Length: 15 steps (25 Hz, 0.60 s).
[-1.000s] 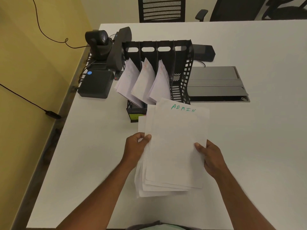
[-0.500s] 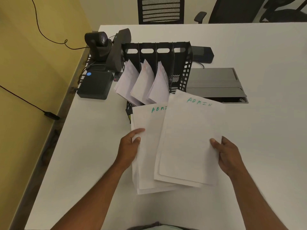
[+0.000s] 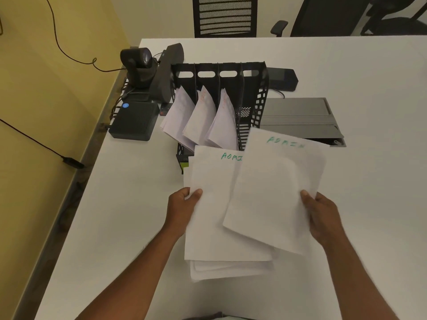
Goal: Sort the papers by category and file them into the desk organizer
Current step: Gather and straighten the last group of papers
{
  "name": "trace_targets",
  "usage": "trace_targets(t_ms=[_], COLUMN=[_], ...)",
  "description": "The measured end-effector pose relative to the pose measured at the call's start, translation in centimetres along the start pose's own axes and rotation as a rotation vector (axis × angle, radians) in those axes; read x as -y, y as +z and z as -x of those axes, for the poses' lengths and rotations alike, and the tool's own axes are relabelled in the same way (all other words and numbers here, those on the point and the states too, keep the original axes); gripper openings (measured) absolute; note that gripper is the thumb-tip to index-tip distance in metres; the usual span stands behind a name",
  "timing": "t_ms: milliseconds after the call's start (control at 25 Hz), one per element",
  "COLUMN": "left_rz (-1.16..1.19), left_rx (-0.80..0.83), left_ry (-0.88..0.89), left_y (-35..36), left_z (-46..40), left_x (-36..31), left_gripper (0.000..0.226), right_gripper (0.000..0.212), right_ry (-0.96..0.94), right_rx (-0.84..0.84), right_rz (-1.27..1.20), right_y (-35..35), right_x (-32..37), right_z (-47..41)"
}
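Observation:
My left hand (image 3: 182, 207) grips the left edge of a stack of white papers (image 3: 215, 227) whose top sheet reads "ADMI" in green. My right hand (image 3: 322, 215) pinches a separate sheet marked "ADMIN" (image 3: 275, 190), lifted and tilted over the stack's right side. Behind them stands a black desk organizer (image 3: 261, 98) with several slots. The three left slots hold leaning papers (image 3: 201, 118); the rightmost slot shows no paper.
A webcam (image 3: 138, 63), a speaker bar (image 3: 166, 70) and a black box with a blue dot (image 3: 135, 121) sit at the table's left edge. A grey cable hatch (image 3: 300, 118) lies right of the organizer. Office chairs (image 3: 225, 16) stand beyond the far edge.
My right hand has drawn the top "ADMIN" sheet off the stack to the right and lifted it, uncovering a second sheet with green lettering. My left hand keeps hold of the stack.

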<state>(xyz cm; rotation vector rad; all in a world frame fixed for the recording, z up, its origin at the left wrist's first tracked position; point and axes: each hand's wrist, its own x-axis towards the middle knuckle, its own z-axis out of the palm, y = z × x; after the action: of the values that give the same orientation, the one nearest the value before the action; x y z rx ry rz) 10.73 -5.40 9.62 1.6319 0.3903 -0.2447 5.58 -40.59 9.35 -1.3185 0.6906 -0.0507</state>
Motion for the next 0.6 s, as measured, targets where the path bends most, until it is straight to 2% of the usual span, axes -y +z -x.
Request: trace_targets(t_ms=[120, 320, 400, 520, 600], left_rz=[0.026, 0.101, 0.138, 0.144, 0.140], left_rx=[-0.006, 0.034, 0.053, 0.079, 0.086], left_ry=[-0.045, -0.127, -0.155, -0.202, -0.222], left_y=[-0.5, 0.6, 1.0, 1.1, 1.0], left_z=[0.0, 0.4, 0.7, 1.1, 1.5], left_x=[0.3, 0.9, 0.9, 1.0, 1.3], left_gripper=[0.014, 0.015, 0.013, 0.013, 0.019], right_gripper=[0.034, 0.054, 0.049, 0.029, 0.034], right_ry=[0.075, 0.080, 0.111, 0.164, 0.167], right_rx=[0.079, 0.245, 0.272, 0.255, 0.187], right_rz=[-0.094, -0.013, 0.070, 0.127, 0.141], right_y=[-2.0, 1.1, 2.9, 4.5, 5.1], right_x=[1.3, 0.7, -0.4, -2.4, -3.4], right_z=[-0.6, 0.1, 0.6, 1.2, 1.4])
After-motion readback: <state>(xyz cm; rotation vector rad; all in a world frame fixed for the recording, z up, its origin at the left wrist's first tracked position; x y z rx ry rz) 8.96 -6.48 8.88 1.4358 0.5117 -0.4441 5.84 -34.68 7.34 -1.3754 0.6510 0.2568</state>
